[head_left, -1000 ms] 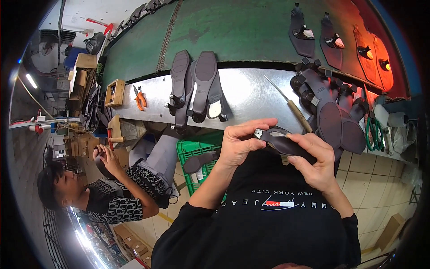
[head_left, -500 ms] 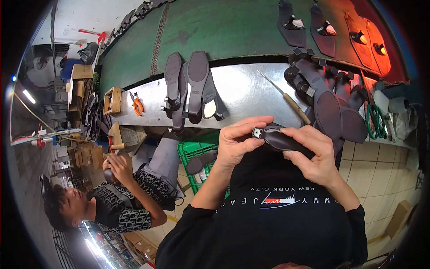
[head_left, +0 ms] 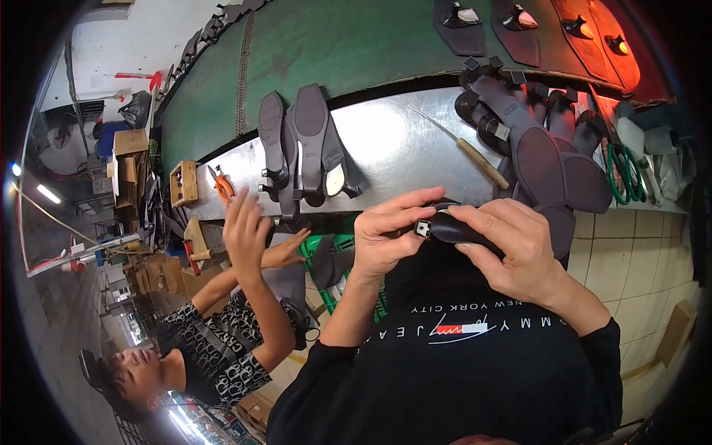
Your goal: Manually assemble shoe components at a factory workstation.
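Both your left hand and right hand pinch the shoe between them, seemingly checking it; turning calls for a steady grip.

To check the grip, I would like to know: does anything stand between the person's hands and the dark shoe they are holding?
Nothing visible does. The left hand and the right hand both touch the dark shoe directly; its side turned away from the camera cannot be seen.

We are holding a glossy black, curved, leather-looking shoe toward three o'clock from the view's centre; its small, square, pale-faced heel tip is showing at its nine-o'clock end, and our grip is partly covering the rest.
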{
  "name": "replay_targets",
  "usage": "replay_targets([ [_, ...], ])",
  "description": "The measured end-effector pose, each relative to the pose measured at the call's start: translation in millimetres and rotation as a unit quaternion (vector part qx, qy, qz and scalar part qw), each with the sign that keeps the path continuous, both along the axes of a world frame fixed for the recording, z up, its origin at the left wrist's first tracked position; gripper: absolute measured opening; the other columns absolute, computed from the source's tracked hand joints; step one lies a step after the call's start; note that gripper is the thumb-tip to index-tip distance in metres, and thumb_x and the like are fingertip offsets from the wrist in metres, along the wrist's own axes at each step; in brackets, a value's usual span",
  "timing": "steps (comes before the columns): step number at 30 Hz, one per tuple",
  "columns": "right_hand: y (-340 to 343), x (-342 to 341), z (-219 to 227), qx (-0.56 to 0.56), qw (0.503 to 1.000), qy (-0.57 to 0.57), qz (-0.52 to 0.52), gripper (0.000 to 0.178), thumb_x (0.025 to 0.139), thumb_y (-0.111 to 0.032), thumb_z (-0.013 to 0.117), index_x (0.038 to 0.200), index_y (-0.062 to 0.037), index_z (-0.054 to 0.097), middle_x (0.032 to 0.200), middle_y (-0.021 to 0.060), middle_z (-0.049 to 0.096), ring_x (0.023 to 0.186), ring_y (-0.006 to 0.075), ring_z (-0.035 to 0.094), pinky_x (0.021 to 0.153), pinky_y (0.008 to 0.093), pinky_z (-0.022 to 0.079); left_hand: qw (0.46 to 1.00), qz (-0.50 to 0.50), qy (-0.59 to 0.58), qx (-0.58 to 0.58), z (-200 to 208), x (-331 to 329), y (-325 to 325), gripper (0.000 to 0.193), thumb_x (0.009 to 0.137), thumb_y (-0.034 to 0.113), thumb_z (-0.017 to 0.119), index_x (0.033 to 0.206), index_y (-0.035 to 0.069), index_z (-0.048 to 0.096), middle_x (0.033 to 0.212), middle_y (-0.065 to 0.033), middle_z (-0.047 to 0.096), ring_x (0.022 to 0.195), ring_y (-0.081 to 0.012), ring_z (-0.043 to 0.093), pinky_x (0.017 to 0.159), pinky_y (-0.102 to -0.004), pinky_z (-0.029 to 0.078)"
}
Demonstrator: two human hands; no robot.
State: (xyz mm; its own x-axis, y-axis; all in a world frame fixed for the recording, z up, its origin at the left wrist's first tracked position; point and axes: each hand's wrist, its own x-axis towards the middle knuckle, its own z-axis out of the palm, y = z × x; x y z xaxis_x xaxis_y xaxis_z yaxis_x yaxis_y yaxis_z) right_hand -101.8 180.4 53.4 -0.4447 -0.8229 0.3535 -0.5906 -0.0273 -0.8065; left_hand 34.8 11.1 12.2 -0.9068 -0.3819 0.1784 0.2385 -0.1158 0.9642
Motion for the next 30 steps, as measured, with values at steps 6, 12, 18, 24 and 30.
replay_targets([
  [6, 1, 1, 1, 0.033, 0.998, 0.047, 0.008, 0.041, 0.065, -0.007, 0.072, 0.105, -0.0046, 0.064, 0.077, 0.0075, 0.055, 0.069, 0.0256, 0.057, 0.063, 0.0356, 0.047, 0.997, -0.037, -0.031, -0.064, 8, 0, -1, 0.046, 0.063, -0.017, 0.050, 0.103, -0.002, 0.069, 0.120, -0.0235, 0.059, 0.106, -0.0220, 0.061, 0.077, -0.0229, 0.048],
  [12, -1, -4, -3, 0.049, 0.998, 0.019, 0.030, 0.042, 0.068, -0.007, 0.071, 0.109, -0.0036, 0.062, 0.076, 0.0085, 0.054, 0.067, 0.0274, 0.056, 0.062, 0.0363, 0.047, 0.996, -0.012, -0.060, -0.063, 7, 0, 4, 0.045, 0.067, -0.015, 0.054, 0.110, -0.005, 0.064, 0.124, -0.0232, 0.056, 0.111, -0.0227, 0.058, 0.078, -0.0238, 0.049],
  [18, -2, -3, -22, 0.039, 0.985, -0.165, 0.015, 0.028, 0.072, -0.005, 0.068, 0.100, -0.0053, 0.064, 0.074, 0.0087, 0.059, 0.065, 0.0259, 0.059, 0.057, 0.0336, 0.046, 0.977, -0.031, -0.159, 0.139, 6, 0, 12, 0.045, 0.083, -0.006, 0.038, 0.127, -0.004, 0.051, 0.135, -0.0164, 0.047, 0.108, -0.0219, 0.058, 0.070, -0.0269, 0.058],
  [24, -4, -1, -22, 0.056, 0.987, -0.148, 0.008, 0.015, 0.071, -0.005, 0.068, 0.086, -0.0078, 0.067, 0.073, 0.0066, 0.058, 0.065, 0.0227, 0.058, 0.056, 0.0318, 0.045, 0.979, -0.023, -0.148, 0.139, 5, -1, 15, 0.045, 0.083, -0.007, 0.038, 0.126, -0.004, 0.051, 0.134, -0.0165, 0.048, 0.106, -0.0206, 0.059, 0.071, -0.0259, 0.058],
  [30, -2, -4, -18, 0.064, 0.997, -0.031, 0.026, 0.016, 0.068, -0.008, 0.071, 0.084, -0.0098, 0.068, 0.073, 0.0064, 0.054, 0.067, 0.0243, 0.057, 0.060, 0.0348, 0.044, 0.970, -0.006, -0.184, 0.160, 15, -4, 19, 0.043, 0.083, -0.006, 0.042, 0.125, -0.002, 0.053, 0.129, -0.0147, 0.053, 0.103, -0.0178, 0.060, 0.067, -0.0237, 0.057],
])
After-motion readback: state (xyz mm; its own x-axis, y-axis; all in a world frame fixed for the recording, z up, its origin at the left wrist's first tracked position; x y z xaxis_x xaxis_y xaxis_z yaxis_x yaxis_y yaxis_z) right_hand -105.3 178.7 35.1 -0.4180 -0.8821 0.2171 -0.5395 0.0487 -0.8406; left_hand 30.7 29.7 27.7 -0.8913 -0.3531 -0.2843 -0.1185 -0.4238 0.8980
